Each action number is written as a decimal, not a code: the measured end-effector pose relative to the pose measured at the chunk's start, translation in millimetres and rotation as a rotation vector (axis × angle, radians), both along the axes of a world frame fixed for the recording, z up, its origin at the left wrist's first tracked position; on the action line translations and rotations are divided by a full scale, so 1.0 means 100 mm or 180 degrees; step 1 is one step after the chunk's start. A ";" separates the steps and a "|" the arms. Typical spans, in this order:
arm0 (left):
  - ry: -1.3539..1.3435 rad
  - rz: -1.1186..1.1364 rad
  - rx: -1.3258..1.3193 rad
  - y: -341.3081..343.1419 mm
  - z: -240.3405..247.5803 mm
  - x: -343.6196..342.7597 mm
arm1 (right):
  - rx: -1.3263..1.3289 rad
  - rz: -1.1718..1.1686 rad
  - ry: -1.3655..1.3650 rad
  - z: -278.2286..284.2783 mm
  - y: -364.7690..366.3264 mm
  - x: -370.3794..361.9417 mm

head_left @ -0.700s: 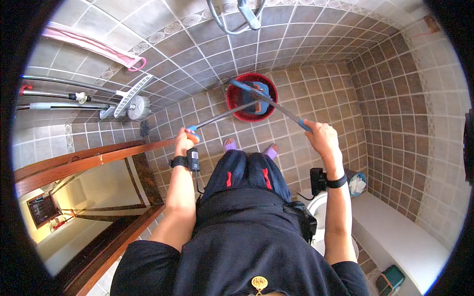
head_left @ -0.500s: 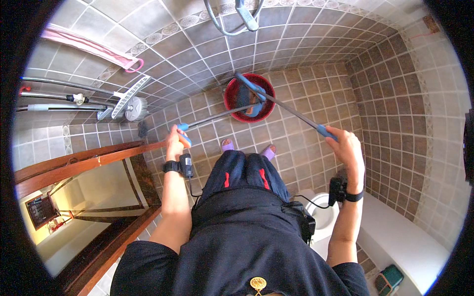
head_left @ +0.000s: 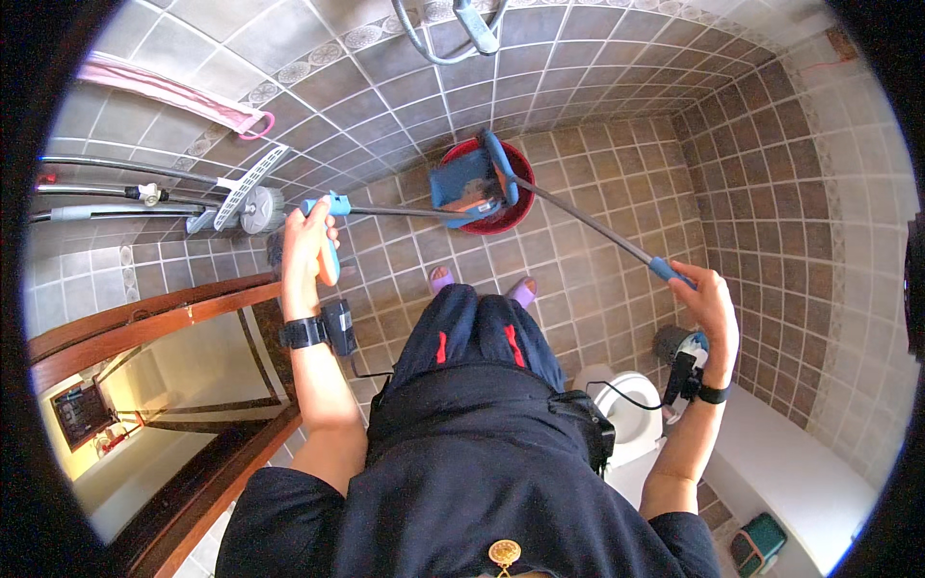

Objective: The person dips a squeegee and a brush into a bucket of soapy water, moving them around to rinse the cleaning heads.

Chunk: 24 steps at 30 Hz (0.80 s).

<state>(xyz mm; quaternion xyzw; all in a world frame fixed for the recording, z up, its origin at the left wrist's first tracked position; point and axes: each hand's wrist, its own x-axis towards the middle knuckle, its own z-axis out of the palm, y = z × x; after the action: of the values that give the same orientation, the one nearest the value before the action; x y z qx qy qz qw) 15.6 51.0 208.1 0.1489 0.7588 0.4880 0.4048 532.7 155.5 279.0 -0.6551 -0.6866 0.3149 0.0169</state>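
Note:
My left hand (head_left: 304, 243) is wrapped round the blue and orange grip of a long-handled dustpan (head_left: 453, 180). The blue pan is tilted over the left side of a red basin (head_left: 525, 204), with dark bits showing on its surface. My right hand (head_left: 709, 306) closes on the blue end of a broom's (head_left: 597, 228) metal handle. The blue broom head (head_left: 498, 164) stands over the basin beside the pan's right edge; I cannot tell whether they touch. Most of the basin's inside is hidden by the two tools.
At the left wall hang several metal poles (head_left: 125, 196) with a white mop head and a pink strap (head_left: 178, 94). A wooden door frame (head_left: 212, 303) stands at the lower left. The toilet (head_left: 631, 414) and a grey bin (head_left: 672, 342) are at my right. A metal fixture (head_left: 477, 29) juts from the far wall.
My left hand has moved left and up, drawing the dustpan leftward and turning it so its inside shows. My right hand has shifted right and slightly down; the broom head stands more upright.

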 end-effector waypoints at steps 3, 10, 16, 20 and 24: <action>0.0197 -0.0151 -0.0033 0.05 0.35 0.07 | -0.0132 -0.0048 0.0151 -0.01 -0.04 0.07; 0.0640 -0.0096 -0.0102 -0.11 0.43 -0.23 | -0.0383 -0.0196 0.0519 -0.12 0.03 0.08; 0.0776 0.0059 -0.0286 -0.31 0.34 -0.31 | -0.0380 0.0222 0.0320 -0.38 0.18 -0.07; 0.0773 -0.0024 -0.0369 -0.27 0.02 -0.30 | -0.0472 0.0098 0.0239 -1.19 0.24 -0.41; 0.0845 -0.0061 -0.0387 -0.37 -0.47 -0.39 | -0.1586 -0.0945 0.0921 -2.00 0.16 -0.63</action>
<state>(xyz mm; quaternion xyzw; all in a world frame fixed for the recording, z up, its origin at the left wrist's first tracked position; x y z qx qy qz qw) -23.0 14.0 160.7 0.1946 0.8324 0.4132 0.3138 469.4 171.1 79.3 -0.6805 -0.4759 0.5572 -0.0008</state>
